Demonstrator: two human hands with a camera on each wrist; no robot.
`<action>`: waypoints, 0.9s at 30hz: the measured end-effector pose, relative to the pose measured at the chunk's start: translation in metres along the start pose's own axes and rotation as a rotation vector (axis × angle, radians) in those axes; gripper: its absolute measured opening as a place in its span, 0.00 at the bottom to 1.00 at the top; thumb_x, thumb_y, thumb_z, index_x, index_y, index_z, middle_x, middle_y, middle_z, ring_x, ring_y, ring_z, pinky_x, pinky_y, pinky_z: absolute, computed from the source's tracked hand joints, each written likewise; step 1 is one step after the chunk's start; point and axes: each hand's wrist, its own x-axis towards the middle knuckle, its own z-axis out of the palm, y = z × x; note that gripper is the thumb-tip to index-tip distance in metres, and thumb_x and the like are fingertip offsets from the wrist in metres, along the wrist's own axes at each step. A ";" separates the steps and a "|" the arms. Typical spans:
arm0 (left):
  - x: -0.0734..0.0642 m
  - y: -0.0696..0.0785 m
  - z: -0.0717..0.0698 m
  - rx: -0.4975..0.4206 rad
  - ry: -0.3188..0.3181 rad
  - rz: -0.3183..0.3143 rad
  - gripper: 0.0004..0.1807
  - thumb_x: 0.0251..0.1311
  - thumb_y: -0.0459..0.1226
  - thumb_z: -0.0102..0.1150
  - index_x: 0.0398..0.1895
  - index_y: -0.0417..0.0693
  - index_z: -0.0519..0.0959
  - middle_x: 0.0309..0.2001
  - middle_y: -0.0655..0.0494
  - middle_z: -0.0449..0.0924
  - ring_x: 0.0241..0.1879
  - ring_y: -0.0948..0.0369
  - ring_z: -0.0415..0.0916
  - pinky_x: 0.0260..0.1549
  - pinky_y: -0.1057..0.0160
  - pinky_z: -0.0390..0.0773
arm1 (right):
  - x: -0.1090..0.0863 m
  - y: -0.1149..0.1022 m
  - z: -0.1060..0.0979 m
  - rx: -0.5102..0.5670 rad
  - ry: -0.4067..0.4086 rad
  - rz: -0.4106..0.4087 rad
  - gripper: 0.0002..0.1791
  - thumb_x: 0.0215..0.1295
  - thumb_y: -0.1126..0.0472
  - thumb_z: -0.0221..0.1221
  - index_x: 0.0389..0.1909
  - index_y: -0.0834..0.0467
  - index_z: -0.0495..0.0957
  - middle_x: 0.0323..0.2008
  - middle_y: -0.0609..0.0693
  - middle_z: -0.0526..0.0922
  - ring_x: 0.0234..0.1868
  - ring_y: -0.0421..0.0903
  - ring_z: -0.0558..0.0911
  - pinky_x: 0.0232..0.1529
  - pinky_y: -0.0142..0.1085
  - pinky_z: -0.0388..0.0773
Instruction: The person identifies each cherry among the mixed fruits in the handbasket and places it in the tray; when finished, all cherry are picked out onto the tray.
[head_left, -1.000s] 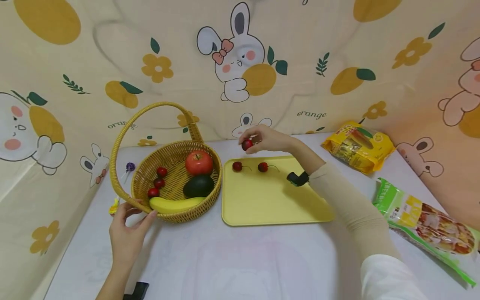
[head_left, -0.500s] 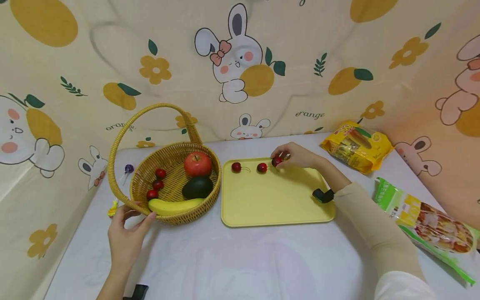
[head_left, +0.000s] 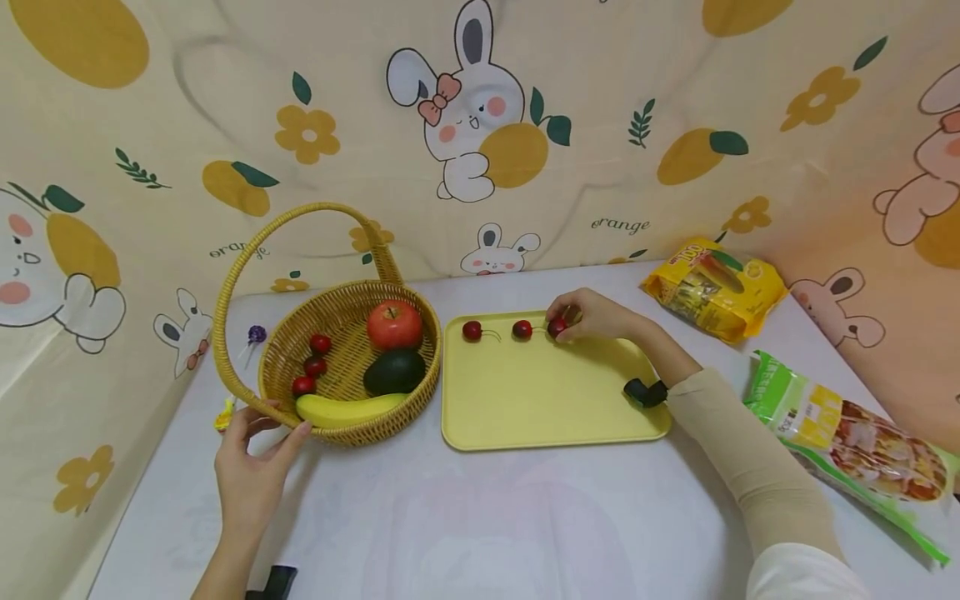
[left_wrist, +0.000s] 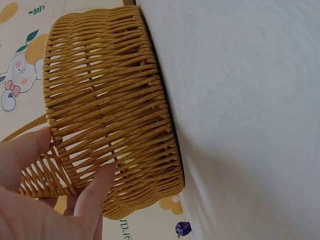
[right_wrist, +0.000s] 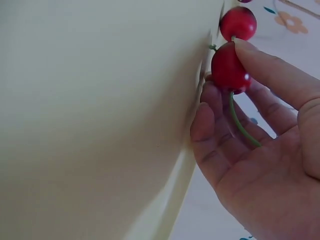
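Right hand: pinches cherry — release softly, avoid nudging neighbour cherry just left of fingers
Left hand: grips basket — hold steady

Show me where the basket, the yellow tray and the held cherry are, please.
Basket (left_wrist: 110, 107), left wrist view: woven outer wall.
Yellow tray (head_left: 536, 396), head view: bare flat surface.
Held cherry (right_wrist: 230, 67), right wrist view: red side.

"orange" on patterned cloth; yellow bag lettering unclear
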 end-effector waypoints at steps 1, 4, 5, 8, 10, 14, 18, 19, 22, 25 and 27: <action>0.000 0.000 0.001 -0.002 0.000 0.001 0.25 0.47 0.20 0.72 0.50 0.31 0.75 0.45 0.55 0.76 0.44 0.65 0.75 0.32 0.80 0.81 | 0.000 0.000 0.000 -0.006 -0.004 0.004 0.16 0.56 0.72 0.69 0.45 0.69 0.80 0.40 0.60 0.83 0.39 0.53 0.79 0.40 0.32 0.79; 0.001 0.002 0.002 -0.005 -0.005 0.000 0.25 0.48 0.20 0.72 0.51 0.31 0.75 0.44 0.56 0.75 0.44 0.65 0.75 0.32 0.80 0.81 | 0.001 0.006 -0.001 -0.034 -0.021 0.004 0.16 0.54 0.70 0.71 0.44 0.67 0.81 0.38 0.56 0.83 0.38 0.50 0.78 0.41 0.34 0.78; 0.001 0.002 0.002 -0.004 -0.007 -0.003 0.25 0.48 0.21 0.72 0.51 0.32 0.75 0.44 0.56 0.75 0.44 0.65 0.75 0.32 0.80 0.81 | 0.001 0.005 -0.002 -0.051 -0.033 0.009 0.16 0.54 0.70 0.72 0.44 0.67 0.81 0.38 0.56 0.83 0.38 0.50 0.78 0.41 0.34 0.78; 0.001 0.002 0.002 0.003 -0.008 -0.014 0.24 0.49 0.21 0.72 0.50 0.33 0.75 0.44 0.56 0.75 0.44 0.66 0.74 0.32 0.79 0.81 | 0.003 -0.008 -0.006 -0.132 -0.073 0.016 0.17 0.55 0.68 0.71 0.46 0.68 0.80 0.39 0.58 0.82 0.40 0.52 0.77 0.43 0.39 0.78; 0.001 0.001 0.002 0.005 -0.002 -0.015 0.24 0.48 0.21 0.73 0.50 0.33 0.75 0.44 0.53 0.75 0.44 0.66 0.74 0.32 0.80 0.81 | 0.010 -0.024 -0.011 -0.187 -0.089 0.003 0.18 0.58 0.66 0.70 0.48 0.68 0.80 0.42 0.60 0.82 0.42 0.55 0.78 0.45 0.42 0.78; 0.000 0.000 0.000 -0.001 0.011 -0.006 0.25 0.47 0.20 0.72 0.50 0.31 0.75 0.44 0.51 0.76 0.44 0.65 0.75 0.31 0.80 0.81 | 0.039 -0.075 -0.016 -0.200 -0.085 -0.124 0.18 0.62 0.63 0.67 0.50 0.67 0.79 0.47 0.59 0.82 0.46 0.55 0.79 0.50 0.47 0.80; 0.000 0.001 -0.001 0.007 0.010 -0.006 0.25 0.47 0.20 0.72 0.50 0.31 0.75 0.44 0.52 0.76 0.44 0.66 0.74 0.32 0.80 0.80 | 0.083 -0.130 0.003 -0.079 -0.143 -0.295 0.17 0.65 0.61 0.65 0.51 0.64 0.80 0.47 0.55 0.83 0.46 0.49 0.81 0.51 0.43 0.81; 0.000 0.001 -0.001 0.008 0.009 -0.009 0.25 0.47 0.20 0.72 0.50 0.31 0.75 0.44 0.53 0.76 0.44 0.66 0.74 0.32 0.80 0.80 | 0.093 -0.143 0.012 -0.043 -0.173 -0.322 0.17 0.65 0.60 0.65 0.52 0.63 0.79 0.48 0.55 0.82 0.47 0.48 0.81 0.52 0.41 0.81; 0.000 0.002 -0.001 0.014 0.004 -0.010 0.25 0.48 0.20 0.72 0.50 0.32 0.75 0.44 0.55 0.76 0.44 0.66 0.74 0.32 0.80 0.80 | 0.125 -0.177 0.042 0.039 -0.273 -0.396 0.20 0.65 0.60 0.65 0.55 0.64 0.78 0.51 0.56 0.82 0.50 0.48 0.81 0.55 0.37 0.80; 0.000 0.002 -0.001 0.023 0.002 -0.001 0.25 0.47 0.21 0.73 0.50 0.33 0.76 0.44 0.57 0.76 0.44 0.67 0.74 0.32 0.81 0.80 | 0.152 -0.203 0.074 0.101 -0.350 -0.409 0.23 0.64 0.60 0.67 0.58 0.65 0.77 0.52 0.53 0.81 0.53 0.47 0.81 0.56 0.31 0.78; -0.001 0.001 0.000 0.026 0.004 0.006 0.25 0.47 0.21 0.73 0.50 0.33 0.76 0.44 0.58 0.77 0.44 0.67 0.74 0.32 0.81 0.80 | 0.168 -0.214 0.095 0.129 -0.389 -0.412 0.25 0.62 0.61 0.68 0.59 0.65 0.77 0.52 0.53 0.82 0.53 0.48 0.81 0.55 0.29 0.78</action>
